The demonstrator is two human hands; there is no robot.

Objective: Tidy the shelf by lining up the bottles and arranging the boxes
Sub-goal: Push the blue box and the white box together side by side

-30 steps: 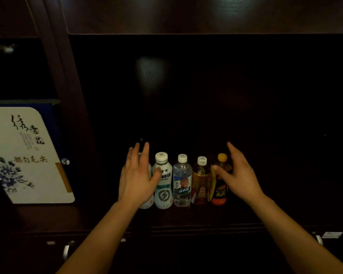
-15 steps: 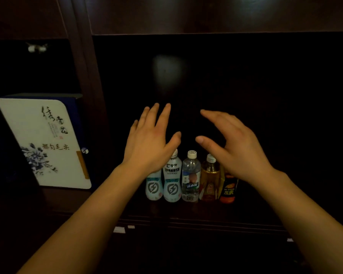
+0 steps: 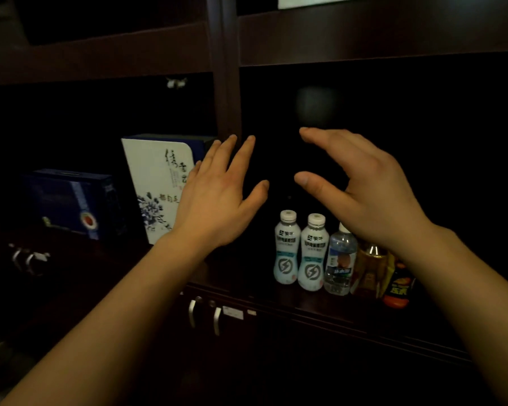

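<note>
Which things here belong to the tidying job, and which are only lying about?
Job: five bottles in a row, white box, dark blue box, shelf.
Not part: cabinet door handles, small pale thing above the boxes.

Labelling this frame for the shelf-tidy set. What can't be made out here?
All in the head view:
- Amber bottle: cap hidden behind the right hand.
- Orange-label bottle: top hidden by the right wrist.
- White box: right part of its front covered by the left hand.
- Dark blue box: print too dim and blurred to read.
- Compartment back wall: lost in darkness.
</note>
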